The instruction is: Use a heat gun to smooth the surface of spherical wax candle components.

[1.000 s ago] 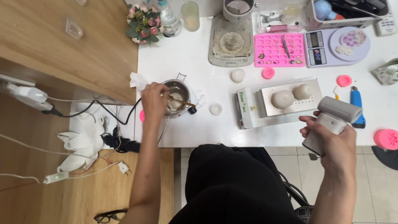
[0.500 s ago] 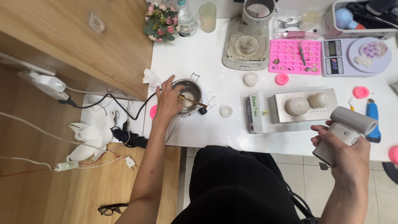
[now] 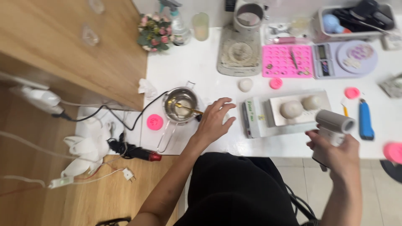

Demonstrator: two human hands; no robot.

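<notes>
My left hand (image 3: 214, 120) lies on the white table (image 3: 197, 67) with its fingers spread, just right of a small steel pot (image 3: 180, 105) and holding nothing. A thin gold stick (image 3: 190, 109) leans in the pot and points towards that hand. My right hand (image 3: 335, 152) is off the table's front edge, gripping a grey hand-held blower (image 3: 333, 127) with its round nozzle aimed right. Between the hands is a grey tray (image 3: 257, 119) carrying two pale round lumps (image 3: 292, 109).
A pink disc (image 3: 155, 122) lies left of the pot. Farther back are a pink mould (image 3: 287, 61), a scale (image 3: 345, 58), a metal cup on a grey mat (image 3: 239, 52) and flowers (image 3: 155, 30). A blue tool (image 3: 365, 119) lies right. A wooden counter (image 3: 63, 50) and cables (image 3: 121, 146) fill the left.
My left hand has come off the stick in the pot and moved right onto the table. The blower stays in my right hand. The view has shifted left.
</notes>
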